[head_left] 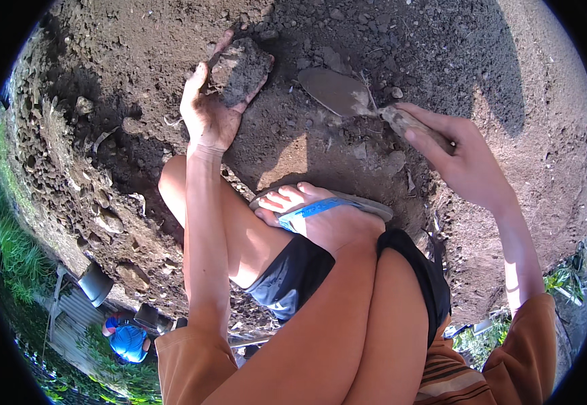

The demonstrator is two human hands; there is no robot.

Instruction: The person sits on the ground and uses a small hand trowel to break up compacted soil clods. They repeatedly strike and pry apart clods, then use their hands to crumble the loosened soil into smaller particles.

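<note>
My left hand (211, 120) is turned palm up at the upper left, its fingers curled around a large clod of brown earth (241, 71). The clod rests in the palm, half in shadow. On the right, my right hand (461, 154) is closed round the soil-caked handle of a trowel (334, 92). Its flat, rounded blade points left, low over the loose soil (287, 81), a short way right of the clod. Whether the blade touches the soil I cannot tell.
My foot in a blue-strapped flip-flop (320, 206) stands just below the trowel. Stony dirt (98, 196) covers the left side. Toward the lower left are grass (20, 253), a dark bucket (96, 283) and a person in blue (129, 341).
</note>
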